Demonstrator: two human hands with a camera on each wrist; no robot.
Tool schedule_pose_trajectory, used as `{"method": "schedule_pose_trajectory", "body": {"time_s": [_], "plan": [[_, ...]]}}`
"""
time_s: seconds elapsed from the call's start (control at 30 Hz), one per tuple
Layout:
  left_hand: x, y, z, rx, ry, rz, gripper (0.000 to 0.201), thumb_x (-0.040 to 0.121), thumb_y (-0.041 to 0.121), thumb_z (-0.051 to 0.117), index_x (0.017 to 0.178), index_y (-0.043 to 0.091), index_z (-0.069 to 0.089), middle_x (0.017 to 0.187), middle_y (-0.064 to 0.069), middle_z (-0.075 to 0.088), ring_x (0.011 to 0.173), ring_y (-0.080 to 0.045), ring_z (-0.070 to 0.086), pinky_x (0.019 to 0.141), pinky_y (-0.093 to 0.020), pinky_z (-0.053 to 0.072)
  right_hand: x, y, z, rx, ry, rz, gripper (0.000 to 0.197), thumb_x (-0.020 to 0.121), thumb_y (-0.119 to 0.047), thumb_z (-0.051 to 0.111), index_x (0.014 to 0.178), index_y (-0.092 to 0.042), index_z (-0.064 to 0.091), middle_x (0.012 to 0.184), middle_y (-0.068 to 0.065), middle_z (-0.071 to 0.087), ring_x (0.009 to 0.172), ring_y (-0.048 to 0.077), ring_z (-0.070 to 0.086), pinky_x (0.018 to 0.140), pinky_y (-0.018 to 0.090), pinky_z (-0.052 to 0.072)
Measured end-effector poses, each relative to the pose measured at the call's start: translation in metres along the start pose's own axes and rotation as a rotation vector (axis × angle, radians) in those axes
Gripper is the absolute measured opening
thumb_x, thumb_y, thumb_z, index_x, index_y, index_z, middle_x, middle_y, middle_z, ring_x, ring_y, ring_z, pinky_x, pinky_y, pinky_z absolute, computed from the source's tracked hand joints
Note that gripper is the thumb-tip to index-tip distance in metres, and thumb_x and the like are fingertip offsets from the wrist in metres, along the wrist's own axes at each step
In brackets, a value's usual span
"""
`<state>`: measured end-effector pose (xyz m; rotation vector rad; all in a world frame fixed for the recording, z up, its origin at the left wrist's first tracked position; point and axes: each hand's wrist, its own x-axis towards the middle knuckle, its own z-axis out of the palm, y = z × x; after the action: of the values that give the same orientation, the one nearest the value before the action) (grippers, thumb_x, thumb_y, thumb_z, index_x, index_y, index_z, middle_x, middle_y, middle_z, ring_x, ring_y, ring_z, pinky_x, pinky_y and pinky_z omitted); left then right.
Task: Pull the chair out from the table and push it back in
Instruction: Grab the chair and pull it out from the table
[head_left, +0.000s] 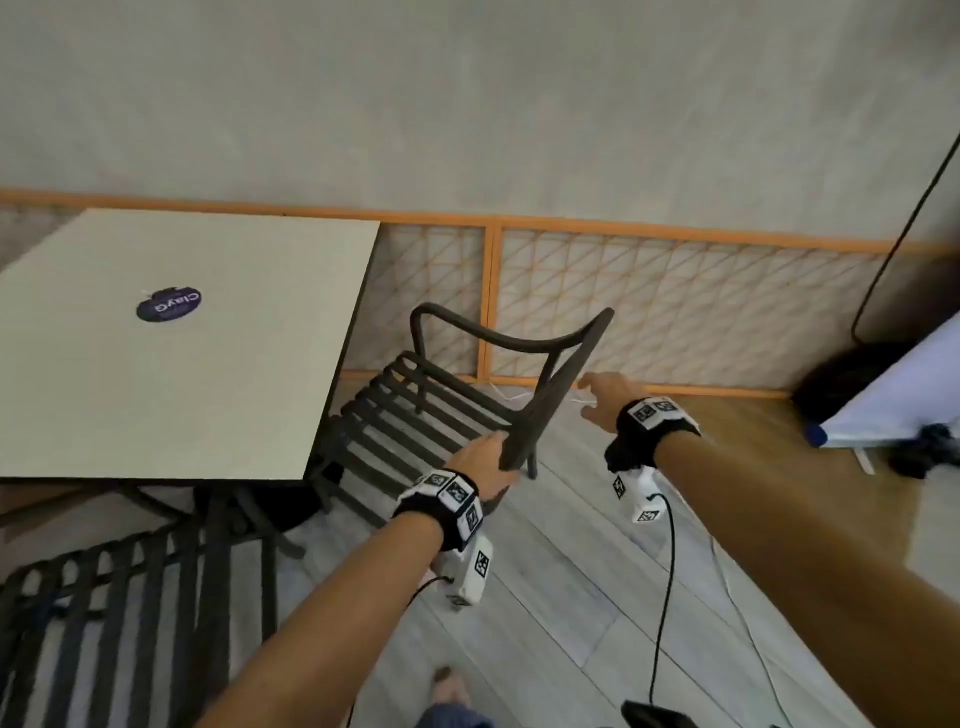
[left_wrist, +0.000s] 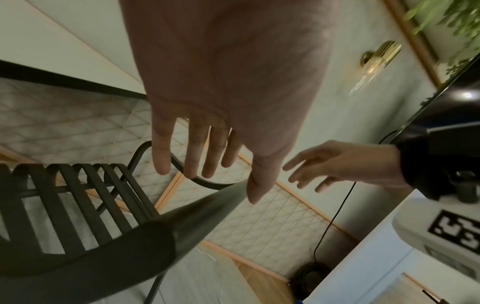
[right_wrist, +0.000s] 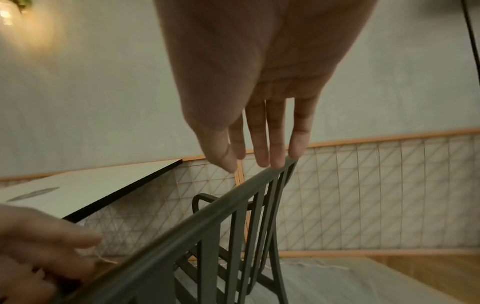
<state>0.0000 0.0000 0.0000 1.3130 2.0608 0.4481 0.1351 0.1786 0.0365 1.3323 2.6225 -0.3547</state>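
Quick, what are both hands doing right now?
Left hand: open, fingers straight, at the chair backrest's near end.
Right hand: open, holding nothing, at the far end.

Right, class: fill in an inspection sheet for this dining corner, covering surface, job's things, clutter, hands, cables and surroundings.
Surface: pale square table, bare apart from a dark oval sticker.
Job's things: dark slatted chair, seat front at the table edge.
Clutter: nothing seen on the table.
Hands: left hand on the backrest's near end, fingers straight; right hand open at its far end.
Cables: black wrist-camera leads; white cord on the floor.
Surroundings: second slatted chair, lattice wall panel.
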Motion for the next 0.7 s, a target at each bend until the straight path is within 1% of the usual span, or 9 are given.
{"method": "schedule_pose_trajectory", "body": {"time_s": [0.1, 0.17, 0.23, 0.3, 0.37, 0.5, 0.57, 0.63, 0.7], "plan": [[0.038, 0.005, 0.012, -0.023, -0.093, -0.022, 0.066, 0.084, 0.022, 0.066, 0.141, 0.011, 0.034, 0.139, -0.015, 0.049, 0.127, -0.034, 0.048, 0.105, -0.043, 0.042, 0.038, 0.009, 0.008, 0.028, 0.005, 0.027, 0.05, 0.087, -0.02, 0.062, 0.134, -0.015, 0.045, 0.135, 0.017, 0.052, 0.12, 0.036, 0.052, 0.095, 0.044, 0.048], [0.058, 0.003, 0.028, -0.019, -0.137, -0.052, 0.077, 0.085, 0.018, 0.064, 0.148, 0.013, 0.021, 0.145, -0.019, 0.041, 0.132, -0.036, 0.042, 0.11, -0.044, 0.037, 0.059, 0.01, 0.018, 0.065, -0.013, 0.066, 0.05, 0.088, -0.014, 0.06, 0.135, -0.014, 0.042, 0.135, 0.019, 0.051, 0.12, 0.037, 0.051, 0.094, 0.044, 0.048], [0.074, -0.003, 0.043, -0.007, -0.132, -0.087, 0.085, 0.085, 0.018, 0.061, 0.151, 0.02, 0.008, 0.151, -0.02, 0.034, 0.136, -0.038, 0.037, 0.114, -0.047, 0.033, 0.083, 0.011, 0.025, 0.284, 0.013, 0.143, 0.05, 0.092, -0.011, 0.054, 0.139, -0.007, 0.036, 0.135, 0.022, 0.051, 0.12, 0.039, 0.052, 0.094, 0.043, 0.046], [0.088, -0.006, 0.052, -0.059, -0.13, -0.102, 0.082, 0.085, 0.015, 0.058, 0.15, 0.029, 0.01, 0.149, -0.019, 0.038, 0.133, -0.037, 0.041, 0.111, -0.047, 0.036, 0.112, 0.015, 0.036, 0.551, 0.025, 0.232, 0.065, 0.094, -0.014, 0.054, 0.147, -0.005, 0.018, 0.136, 0.023, 0.052, 0.117, 0.042, 0.055, 0.096, 0.046, 0.048], [0.099, -0.002, 0.053, -0.077, -0.106, -0.081, 0.079, 0.084, 0.011, 0.056, 0.147, 0.033, 0.015, 0.144, -0.02, 0.043, 0.128, -0.039, 0.046, 0.108, -0.048, 0.041, 0.142, 0.022, 0.049, 0.772, 0.022, 0.319, 0.081, 0.09, -0.015, 0.061, 0.149, -0.01, 0.004, 0.135, 0.022, 0.053, 0.113, 0.043, 0.058, 0.092, 0.055, 0.051], [0.124, 0.003, 0.052, -0.09, -0.096, -0.072, 0.082, 0.079, 0.008, 0.054, 0.147, 0.032, 0.014, 0.142, -0.024, 0.044, 0.13, -0.04, 0.044, 0.11, -0.051, 0.038, 0.174, 0.025, 0.052, 0.926, -0.032, 0.361, 0.081, 0.081, -0.007, 0.071, 0.14, -0.013, 0.017, 0.124, 0.016, 0.059, 0.104, 0.039, 0.061, 0.081, 0.06, 0.055], [0.134, 0.008, 0.046, -0.097, -0.066, -0.079, 0.084, 0.078, 0.007, 0.054, 0.146, 0.033, 0.013, 0.142, -0.024, 0.043, 0.132, -0.04, 0.043, 0.111, -0.051, 0.037, 0.178, 0.023, 0.038, 0.977, -0.054, 0.365, 0.087, 0.083, -0.001, 0.067, 0.144, -0.021, 0.008, 0.119, 0.01, 0.055, 0.103, 0.039, 0.06, 0.076, 0.062, 0.055], [0.147, 0.015, 0.039, -0.088, -0.039, -0.069, 0.084, 0.08, 0.003, 0.054, 0.149, 0.025, 0.011, 0.141, -0.026, 0.045, 0.131, -0.038, 0.046, 0.113, -0.048, 0.036, 0.194, 0.024, 0.028, 1.053, -0.098, 0.383, 0.09, 0.087, 0.005, 0.061, 0.147, -0.027, 0.002, 0.119, 0.007, 0.049, 0.105, 0.039, 0.057, 0.08, 0.062, 0.053], [0.156, 0.023, 0.032, -0.082, -0.011, -0.06, 0.082, 0.084, 0.001, 0.053, 0.15, 0.021, 0.009, 0.136, -0.026, 0.051, 0.124, -0.036, 0.053, 0.11, -0.045, 0.04, 0.209, 0.026, 0.021, 1.007, -0.092, 0.336, 0.07, 0.086, 0.005, 0.062, 0.136, -0.025, 0.022, 0.124, 0.011, 0.055, 0.106, 0.039, 0.06, 0.076, 0.058, 0.056]]}}
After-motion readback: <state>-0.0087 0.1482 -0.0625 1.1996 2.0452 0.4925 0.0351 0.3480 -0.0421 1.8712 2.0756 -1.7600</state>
